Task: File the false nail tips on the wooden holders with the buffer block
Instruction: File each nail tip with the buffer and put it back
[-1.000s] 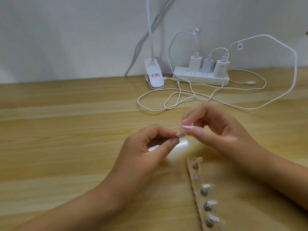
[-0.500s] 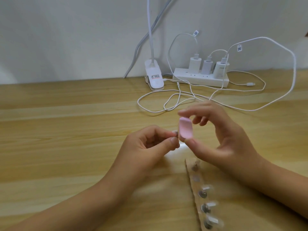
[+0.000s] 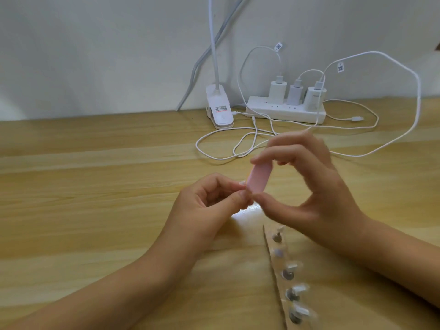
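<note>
Wooden table [image 3: 83, 210] fills most of the view, with a pale wall [image 3: 95, 44] behind it. At the near right we note a cardboard sheet [image 3: 333, 294] lying flat on the table, partly under the right forearm. Along its left edge runs a row of small round holders [image 3: 288, 275] carrying pale tips; they are blurred, so we cannot make out detail. At the back, against the wall, sits a white power strip [image 3: 285, 111] with three chargers [image 3: 276, 88] plugged in, and white cables [image 3: 416, 103] loop from it across the table. Just left of the strip is a white clip lamp [image 3: 219, 108], its stalk rising out of frame. Both hands are raised above the table at centre, close together. The right hand [image 3: 316, 186] holds the pink buffer block [image 3: 258, 178] end to end, index finger on the top end and thumb under the bottom end, the other fingers loosely bent behind. The block stands nearly upright, leaning a little to the right. The left hand [image 3: 209, 210] is curled, thumb and index finger pinched together on a small pale nail tip [image 3: 242, 183], which meets the lower left face of the block. We cannot tell what the tip is mounted on.
</note>
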`<state>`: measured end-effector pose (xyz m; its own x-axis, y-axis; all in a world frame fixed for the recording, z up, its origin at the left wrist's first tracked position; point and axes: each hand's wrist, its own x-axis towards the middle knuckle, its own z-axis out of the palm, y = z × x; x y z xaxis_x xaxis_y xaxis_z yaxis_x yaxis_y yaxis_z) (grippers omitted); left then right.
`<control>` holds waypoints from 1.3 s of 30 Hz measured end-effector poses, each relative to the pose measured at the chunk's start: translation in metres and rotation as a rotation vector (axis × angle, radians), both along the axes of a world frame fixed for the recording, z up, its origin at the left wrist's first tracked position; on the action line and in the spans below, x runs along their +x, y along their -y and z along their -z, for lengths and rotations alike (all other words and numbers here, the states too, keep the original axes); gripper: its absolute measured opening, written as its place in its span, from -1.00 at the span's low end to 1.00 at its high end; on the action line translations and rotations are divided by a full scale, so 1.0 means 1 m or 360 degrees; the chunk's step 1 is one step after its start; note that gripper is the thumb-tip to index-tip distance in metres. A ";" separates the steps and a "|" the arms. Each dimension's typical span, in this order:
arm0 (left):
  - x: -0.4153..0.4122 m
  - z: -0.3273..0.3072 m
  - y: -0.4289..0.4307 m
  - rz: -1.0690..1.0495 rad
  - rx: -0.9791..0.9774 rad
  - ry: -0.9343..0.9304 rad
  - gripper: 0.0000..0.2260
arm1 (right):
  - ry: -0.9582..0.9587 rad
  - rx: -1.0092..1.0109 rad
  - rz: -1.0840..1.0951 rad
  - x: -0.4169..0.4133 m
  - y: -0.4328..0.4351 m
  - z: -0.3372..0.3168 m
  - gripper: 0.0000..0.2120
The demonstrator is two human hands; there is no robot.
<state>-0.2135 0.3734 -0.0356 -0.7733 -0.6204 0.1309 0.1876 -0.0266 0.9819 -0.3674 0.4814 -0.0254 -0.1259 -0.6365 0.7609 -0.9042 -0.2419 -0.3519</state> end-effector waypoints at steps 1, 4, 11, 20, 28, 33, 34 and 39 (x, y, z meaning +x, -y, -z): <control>0.000 0.000 0.000 0.0004 0.0002 0.0000 -0.97 | -0.0020 0.0033 0.0014 0.000 0.001 0.002 -0.70; 0.002 0.000 0.001 -0.0006 0.0017 -0.0006 -0.95 | 0.0105 0.0121 0.0160 -0.014 -0.001 0.005 -0.72; 0.013 0.005 -0.011 0.0317 -0.0712 0.0147 -0.86 | 0.0413 0.0204 0.0127 -0.022 -0.002 0.009 -0.78; 0.005 0.006 -0.017 0.0384 -0.1124 0.0271 -0.97 | 0.0494 0.0301 0.0108 -0.025 0.000 0.013 -0.79; 0.014 0.004 -0.006 0.0298 -0.1297 0.0471 -0.91 | 0.0633 0.0298 0.0064 -0.026 0.000 0.012 -0.81; 0.021 0.002 -0.015 0.0449 -0.1525 0.0406 -0.78 | 0.0646 0.0305 0.0026 -0.029 0.000 0.013 -0.80; 0.021 0.002 -0.018 0.0470 -0.1521 0.0398 -0.76 | 0.0638 0.0307 0.0018 -0.029 0.000 0.014 -0.80; 0.018 0.003 -0.022 0.0406 -0.1712 0.0368 -0.81 | 0.0694 0.0285 -0.0131 -0.028 0.002 0.016 -0.74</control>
<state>-0.1952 0.3959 -0.0383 -0.9362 -0.0922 0.3392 0.1084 0.8423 0.5280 -0.3955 0.4799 -0.0414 -0.3528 -0.7739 0.5260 -0.6435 -0.2075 -0.7368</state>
